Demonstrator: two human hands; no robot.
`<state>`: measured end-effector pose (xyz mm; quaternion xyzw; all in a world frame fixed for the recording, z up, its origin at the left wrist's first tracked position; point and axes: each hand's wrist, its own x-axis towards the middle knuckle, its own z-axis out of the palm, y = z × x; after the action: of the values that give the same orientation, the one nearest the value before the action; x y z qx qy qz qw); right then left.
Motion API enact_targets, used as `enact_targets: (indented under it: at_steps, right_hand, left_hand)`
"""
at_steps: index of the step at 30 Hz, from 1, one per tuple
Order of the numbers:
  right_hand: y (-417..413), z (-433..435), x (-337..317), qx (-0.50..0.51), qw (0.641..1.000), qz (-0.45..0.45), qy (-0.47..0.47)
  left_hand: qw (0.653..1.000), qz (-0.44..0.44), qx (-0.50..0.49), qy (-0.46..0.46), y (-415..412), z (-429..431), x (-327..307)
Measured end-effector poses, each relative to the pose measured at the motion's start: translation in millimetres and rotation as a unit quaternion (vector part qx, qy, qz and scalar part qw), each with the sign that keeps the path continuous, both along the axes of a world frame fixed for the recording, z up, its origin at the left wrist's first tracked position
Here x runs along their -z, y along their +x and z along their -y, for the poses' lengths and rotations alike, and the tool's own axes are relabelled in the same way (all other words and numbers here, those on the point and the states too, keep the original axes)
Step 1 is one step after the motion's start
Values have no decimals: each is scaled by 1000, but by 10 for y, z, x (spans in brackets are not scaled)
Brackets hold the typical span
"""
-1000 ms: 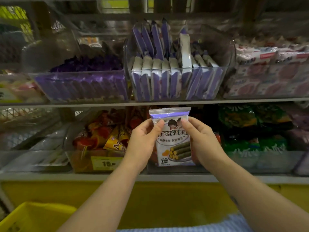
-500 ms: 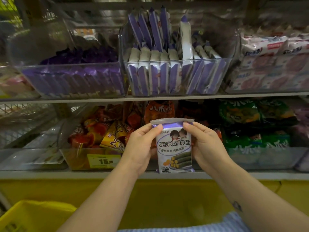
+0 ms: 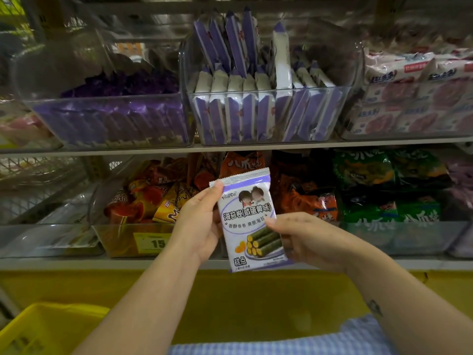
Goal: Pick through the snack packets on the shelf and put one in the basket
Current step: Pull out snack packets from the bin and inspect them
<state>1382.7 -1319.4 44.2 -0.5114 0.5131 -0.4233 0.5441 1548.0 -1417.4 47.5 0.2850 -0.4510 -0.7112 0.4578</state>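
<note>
Snack packet (image 3: 249,219) in grip of left hand (image 3: 198,226) and right hand (image 3: 307,242), before shelf (image 3: 76,263)

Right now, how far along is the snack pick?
Done: one packet is off the shelf; it matches the purple-and-white ones in the clear bin above. In hand: the left hand holds its upper left edge, the right hand pinches its lower right edge, front toward the camera. Left: it is not yet in the yellow basket at lower left.
</note>
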Motion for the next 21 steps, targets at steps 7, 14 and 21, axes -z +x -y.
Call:
enact_targets:
  at_steps: [7,14,21]
  right_hand:
    - [-27,-2,-22,71,989,127,31]
    - [-65,-8,-39,61,985,156,38]
    - [72,74,14,191,972,45,-130]
  left_hand:
    - [963,87,253,17,226,37,-9]
    - [951,55,304,31,202,5,15]
    - [962,164,38,-216,-1,-73,77]
